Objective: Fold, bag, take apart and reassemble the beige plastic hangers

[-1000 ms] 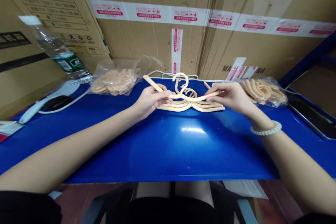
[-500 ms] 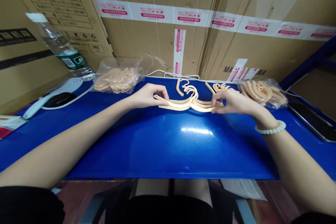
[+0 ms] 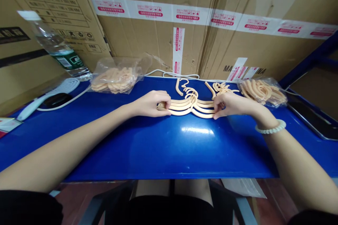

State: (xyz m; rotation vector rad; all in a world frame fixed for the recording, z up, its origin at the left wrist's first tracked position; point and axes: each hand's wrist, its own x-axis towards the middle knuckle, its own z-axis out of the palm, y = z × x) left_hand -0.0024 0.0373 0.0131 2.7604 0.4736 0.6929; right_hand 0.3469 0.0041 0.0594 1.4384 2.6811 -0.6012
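Observation:
Several beige clothes hangers (image 3: 180,112) lie nested together on the blue table (image 3: 169,147), their hooks pointing away from me. The fingers of my left hand (image 3: 155,103) are closed around the left ends of the hangers. At the right ends, my right hand (image 3: 228,104) pinches them between thumb and fingers, wearing a pale beaded bracelet (image 3: 271,127) on the wrist. Just beyond lie loose beige hanger pieces: a curved arm and hook (image 3: 179,87) in the middle, and a small heap (image 3: 221,88) partly behind my right hand.
Clear bags of beige pieces lie at left (image 3: 116,79) and right (image 3: 262,91). A water bottle (image 3: 60,51), hairbrush (image 3: 50,95) and black mouse-like object (image 3: 56,100) stand or lie left. A phone (image 3: 314,117) lies right; a white cable (image 3: 182,75) runs along cardboard boxes (image 3: 148,42).
Both hands have come slightly nearer to me and lower with the hangers, which now lie more evenly lined up. My left fingers have wrapped further around the ends.

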